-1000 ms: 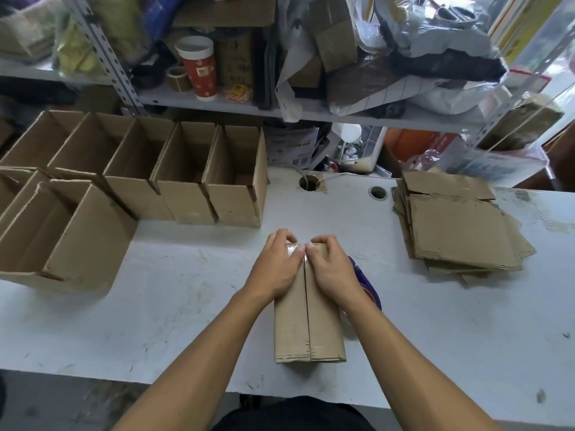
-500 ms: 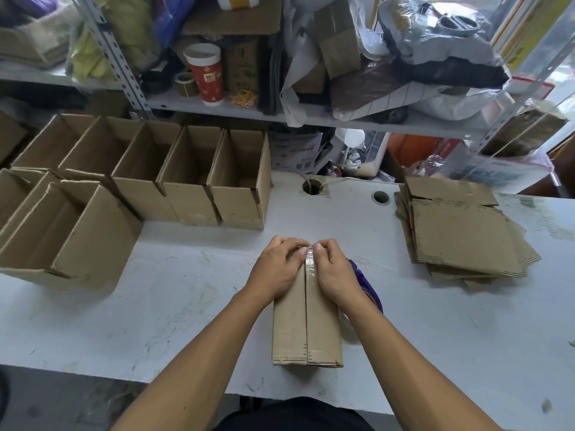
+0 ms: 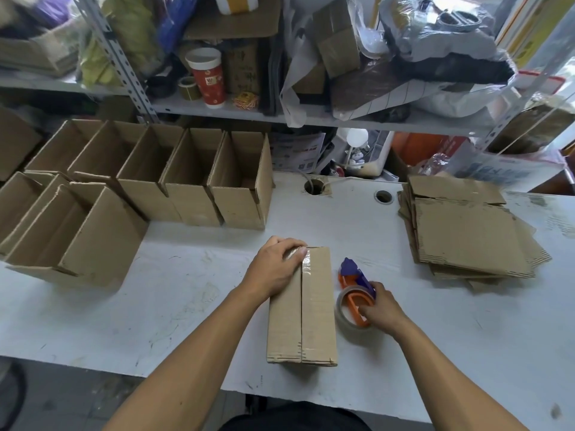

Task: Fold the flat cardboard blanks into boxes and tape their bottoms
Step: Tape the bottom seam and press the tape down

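Head view, left to right: your finished boxes (image 3: 193, 178) stand open in rows at the table's (image 3: 161, 306) left. Your left hand (image 3: 273, 269) presses flat on the far end of the current box (image 3: 308, 309), its bottom seam seemingly taped at that end only. Your right hand (image 3: 381, 307) closes around the tape dispenser (image 3: 354, 293) just beside it. At the right, a stack of flat blanks (image 3: 466, 234) remains unfolded.

Left hand (image 3: 273, 269) lies flat, fingers spread; right hand (image 3: 381, 309) curls in a grip.
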